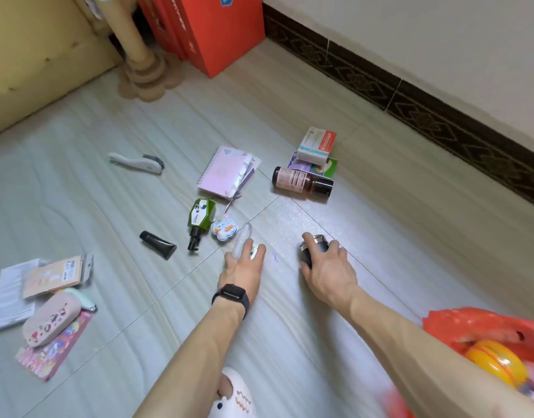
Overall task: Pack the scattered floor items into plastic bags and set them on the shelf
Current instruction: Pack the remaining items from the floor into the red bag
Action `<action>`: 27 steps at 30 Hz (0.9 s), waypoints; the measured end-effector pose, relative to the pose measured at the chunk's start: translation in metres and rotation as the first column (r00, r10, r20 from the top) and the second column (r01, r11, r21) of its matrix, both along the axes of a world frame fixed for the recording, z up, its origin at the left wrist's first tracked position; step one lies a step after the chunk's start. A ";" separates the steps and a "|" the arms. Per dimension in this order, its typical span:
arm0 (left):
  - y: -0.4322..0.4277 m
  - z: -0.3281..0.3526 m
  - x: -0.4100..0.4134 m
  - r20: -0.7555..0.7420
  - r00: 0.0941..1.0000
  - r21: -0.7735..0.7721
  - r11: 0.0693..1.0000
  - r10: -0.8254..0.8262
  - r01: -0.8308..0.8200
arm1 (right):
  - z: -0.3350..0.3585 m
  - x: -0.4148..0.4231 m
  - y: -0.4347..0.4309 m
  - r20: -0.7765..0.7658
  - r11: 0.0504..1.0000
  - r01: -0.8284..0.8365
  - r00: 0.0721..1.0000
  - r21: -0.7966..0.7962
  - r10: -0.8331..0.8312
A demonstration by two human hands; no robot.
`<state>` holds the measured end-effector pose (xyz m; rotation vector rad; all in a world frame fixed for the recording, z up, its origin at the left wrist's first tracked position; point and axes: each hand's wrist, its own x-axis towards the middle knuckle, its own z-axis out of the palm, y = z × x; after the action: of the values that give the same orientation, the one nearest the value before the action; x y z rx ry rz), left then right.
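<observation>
Head view: the right hand (326, 267) curls round a small dark cylindrical jar (315, 247) with a silver rim, resting on the grey tiled floor (380, 236). The left hand (244, 263) lays nearly straight fingers on a clear bumpy plastic tube (244, 236) just ahead of it. A red plastic bag (470, 324) lies open beside the right forearm, well behind that hand.

— Anything legible on your feed?
— Little. I see a blue patch with a white character on the red box (217, 34), cut off by the frame edge, so I can't read it. The white lettering down its side is too skewed.
— The bottle (293, 180)?
— Its label has fine print, but it's blurred. The same goes for the carton (317, 143) and the leaflet (10, 297).
</observation>
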<state>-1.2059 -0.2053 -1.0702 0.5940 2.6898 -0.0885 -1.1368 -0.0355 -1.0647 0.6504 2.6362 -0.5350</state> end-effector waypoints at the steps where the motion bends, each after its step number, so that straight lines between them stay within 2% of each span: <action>1: -0.006 0.011 0.004 0.052 0.999 -0.068 0.998 -0.009 0.012 | 0.007 0.014 -0.003 0.089 0.999 -0.001 0.996 -0.036 0.004; 4: -0.027 0.040 0.015 0.150 0.989 -0.220 0.974 -0.012 0.045 | 0.034 0.042 -0.002 0.338 0.990 -0.009 0.939 -0.142 0.057; 5: -0.031 0.052 0.020 0.171 0.985 -0.245 0.968 -0.008 0.050 | 0.049 0.050 0.002 0.365 0.983 0.002 0.929 -0.183 0.066; 7: -0.031 0.076 0.026 0.182 0.983 -0.266 0.961 -0.027 0.075 | 0.081 0.062 0.011 0.318 0.974 -0.046 0.941 -0.220 0.116; 12: 0.015 0.148 0.039 0.133 0.985 -0.058 0.991 -0.115 0.123 | 0.172 0.094 0.057 0.218 0.972 -0.218 0.948 -0.091 0.233; 17: 0.092 0.192 0.084 0.092 0.962 0.184 0.953 -0.259 0.239 | 0.231 0.154 0.124 0.272 0.965 -0.237 0.942 0.116 0.198; 20: 0.135 0.198 0.130 0.075 0.930 0.277 0.903 -0.360 0.328 | 0.230 0.202 0.153 0.286 0.986 -0.131 0.953 0.107 0.096; 23: 0.160 0.188 0.171 0.116 0.884 0.328 0.857 -0.453 0.397 | 0.206 0.250 0.165 0.264 0.995 0.095 0.961 -0.025 -0.085; 25: 0.166 0.178 0.195 0.173 0.872 0.381 0.848 -0.458 0.369 | 0.183 0.279 0.163 0.243 0.953 0.271 0.941 -0.133 -0.234; 27: 0.171 0.161 0.218 0.251 0.861 0.408 0.855 -0.442 0.320 | 0.155 0.310 0.156 0.208 0.857 0.446 0.892 -0.258 -0.402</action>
<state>-0.9875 -0.0346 -0.9094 1.1482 2.2254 0.3692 -0.8272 0.1206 -0.9099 1.1334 2.2051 -0.9522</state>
